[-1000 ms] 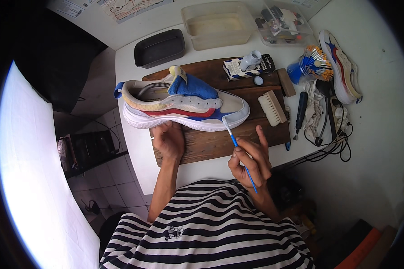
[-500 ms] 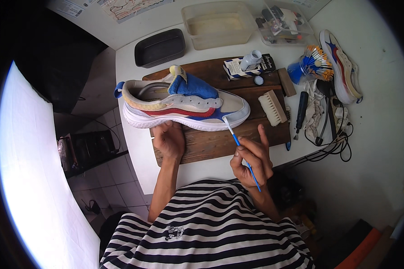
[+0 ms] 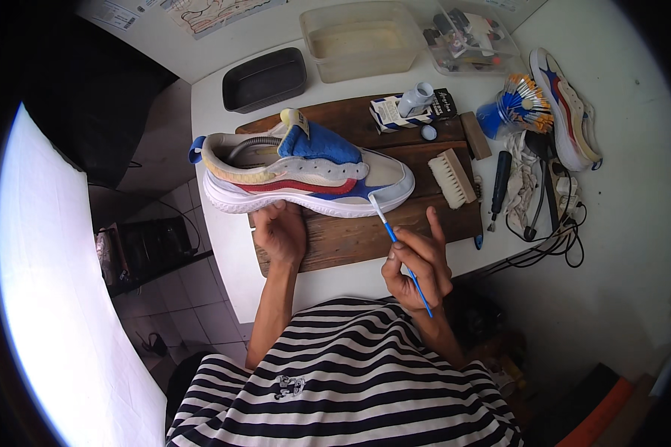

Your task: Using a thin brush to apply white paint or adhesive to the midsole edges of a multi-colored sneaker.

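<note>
A sneaker (image 3: 309, 175) in cream, blue, red and grey lies tilted over the dark wooden board (image 3: 343, 242), its side facing me and its toe to the right. No laces show, and a metal spring shoe tree sits inside. My left hand (image 3: 279, 235) is under the near edge of the white sole, fingers curled against it and partly hidden. My right hand (image 3: 419, 272) pinches a thin blue-handled paintbrush (image 3: 389, 227), forefinger raised. Its pale tip touches the sneaker's side near the toe, just above the sole.
Right of the sneaker are a wooden scrub brush (image 3: 451, 179), an uncapped bottle (image 3: 416, 100), its cap (image 3: 429, 132) and a wooden block (image 3: 475, 135). Farther right stand many paintbrushes (image 3: 525, 104), another sneaker (image 3: 566, 112) and cables. A black tray (image 3: 265, 80) and clear tub (image 3: 361, 45) stand behind.
</note>
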A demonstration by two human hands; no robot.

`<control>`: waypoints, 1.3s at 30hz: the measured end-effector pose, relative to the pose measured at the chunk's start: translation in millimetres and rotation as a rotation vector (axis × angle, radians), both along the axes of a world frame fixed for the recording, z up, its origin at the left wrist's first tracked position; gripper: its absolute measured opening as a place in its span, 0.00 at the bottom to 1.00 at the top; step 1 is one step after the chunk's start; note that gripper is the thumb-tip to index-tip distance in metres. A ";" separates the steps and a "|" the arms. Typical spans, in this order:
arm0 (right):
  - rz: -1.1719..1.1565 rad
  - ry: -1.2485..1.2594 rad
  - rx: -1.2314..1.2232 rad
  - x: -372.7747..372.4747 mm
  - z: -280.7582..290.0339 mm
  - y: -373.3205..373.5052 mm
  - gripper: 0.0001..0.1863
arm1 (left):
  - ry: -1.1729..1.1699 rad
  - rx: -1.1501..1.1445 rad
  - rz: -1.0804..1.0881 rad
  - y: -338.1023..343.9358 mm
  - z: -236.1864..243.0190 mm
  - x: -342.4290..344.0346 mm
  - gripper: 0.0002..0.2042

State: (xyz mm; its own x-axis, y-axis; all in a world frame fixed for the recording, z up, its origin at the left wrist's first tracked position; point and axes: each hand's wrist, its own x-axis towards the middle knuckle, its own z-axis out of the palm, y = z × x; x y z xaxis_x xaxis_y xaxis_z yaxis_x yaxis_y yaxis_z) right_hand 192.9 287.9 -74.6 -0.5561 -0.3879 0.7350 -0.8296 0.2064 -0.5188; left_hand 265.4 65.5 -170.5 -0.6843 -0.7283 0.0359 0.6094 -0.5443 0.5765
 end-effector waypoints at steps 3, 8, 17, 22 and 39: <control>-0.005 0.011 0.022 -0.8 -0.5 0.5 0.05 | -0.035 0.015 0.024 3.1 7.5 -2.6 0.18; -0.029 0.007 -0.039 -2.1 2.9 5.3 0.05 | -0.093 0.030 0.052 4.9 14.4 -4.9 0.20; -0.079 -0.135 -0.119 -12.4 -3.1 16.4 0.07 | -0.118 0.015 0.045 5.6 17.4 -5.3 0.23; 0.027 -0.248 -0.141 -9.8 -1.3 12.8 0.09 | -0.125 -0.005 0.056 4.6 16.4 -5.9 0.23; 0.172 -0.427 -0.259 -24.1 -4.2 10.0 0.08 | -0.119 0.072 0.091 9.3 27.6 -10.6 0.05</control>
State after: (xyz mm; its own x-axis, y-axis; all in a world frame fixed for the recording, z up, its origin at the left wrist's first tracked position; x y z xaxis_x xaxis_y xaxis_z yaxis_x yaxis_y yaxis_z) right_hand 168.8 297.8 -78.8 -0.7711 -0.3362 0.5407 -0.5438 -0.0939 -0.8340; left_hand 254.8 74.8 -142.9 -0.6117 -0.7852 -0.0963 0.5879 -0.5327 0.6088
